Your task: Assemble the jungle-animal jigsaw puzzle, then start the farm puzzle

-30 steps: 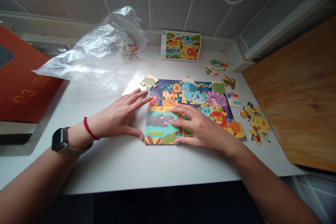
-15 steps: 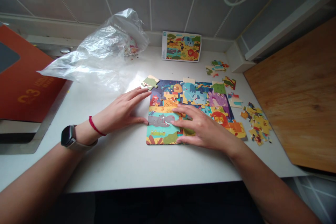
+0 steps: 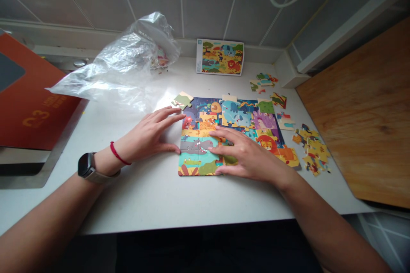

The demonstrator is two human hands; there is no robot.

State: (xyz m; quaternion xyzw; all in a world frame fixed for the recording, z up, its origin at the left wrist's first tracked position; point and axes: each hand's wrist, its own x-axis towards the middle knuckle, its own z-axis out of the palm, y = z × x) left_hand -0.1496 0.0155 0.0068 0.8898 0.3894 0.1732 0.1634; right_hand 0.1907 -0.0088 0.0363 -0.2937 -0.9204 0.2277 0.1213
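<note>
A colourful animal jigsaw puzzle [image 3: 196, 147] lies flat before me, showing a hippo, a crocodile, elephants and a lion. My left hand [image 3: 156, 134] rests at its left edge, fingers spread, thumb near the hippo pieces. Just beyond those fingertips is a loose green-and-cream puzzle piece [image 3: 182, 100], overlapping the puzzle's top left corner. Across the lower middle of the puzzle lies my right hand [image 3: 241, 153], fingers apart, fingertips on or just above the hippo pieces. That hand hides part of the picture beneath it. Neither hand holds anything that I can see.
Loose puzzle pieces [image 3: 312, 147] lie in clusters to the right. A picture card [image 3: 219, 56] leans against the back wall. A clear plastic bag [image 3: 118, 64] sits at the back left, beside an orange box [image 3: 38, 111]. A wooden board [image 3: 361, 115] stands at the right.
Both hands stay almost in place over the puzzle. The view shifts very slightly; no piece has visibly moved.
</note>
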